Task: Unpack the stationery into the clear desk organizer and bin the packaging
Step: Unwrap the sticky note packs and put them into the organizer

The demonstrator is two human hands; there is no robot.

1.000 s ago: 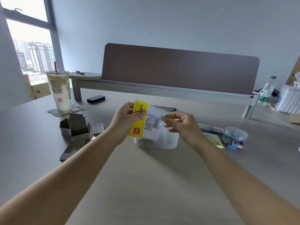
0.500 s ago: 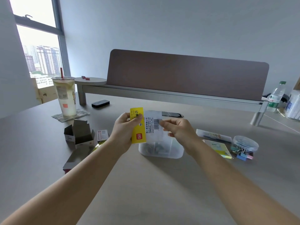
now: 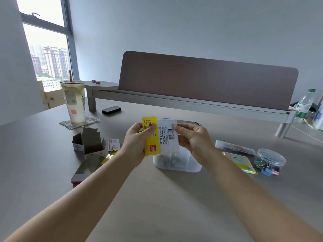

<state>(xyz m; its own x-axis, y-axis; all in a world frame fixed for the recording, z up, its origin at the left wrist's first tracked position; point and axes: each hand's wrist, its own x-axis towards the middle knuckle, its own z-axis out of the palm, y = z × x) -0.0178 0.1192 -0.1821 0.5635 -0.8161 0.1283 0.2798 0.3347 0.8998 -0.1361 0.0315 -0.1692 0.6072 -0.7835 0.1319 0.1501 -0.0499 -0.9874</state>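
Both hands hold a small stationery packet (image 3: 160,136) up above the tabletop (image 3: 157,198), directly over the clear organizer (image 3: 177,163); the left hand (image 3: 138,140) grips the packet's yellow end, thumb on the front and fingers curled behind; the right hand (image 3: 191,137) pinches the white barcoded end between thumb and forefinger, the other fingers curled beneath; the packet stands upright, its printed back toward the camera; the organizer rests on the tabletop below and just behind the packet, with some grey items dimly visible in its compartments, too blurred to name; to the left lie an opened cardboard box (image 3: 90,145) with its flaps up, a flattened box (image 3: 83,170) nearer the camera, and a small white label card (image 3: 114,144) beside a yellow wrapper (image 3: 110,155); farther left an iced drink cup (image 3: 74,101) with a red straw stands on a napkin; a black remote (image 3: 111,110) lies behind it; to the right are a long clear pen case (image 3: 235,148), a yellow sticky-note pack (image 3: 240,161) and a round tub of binder clips (image 3: 270,160), all near one another; a water bottle (image 3: 305,105) stands at the far right past the divider panel (image 3: 208,79).
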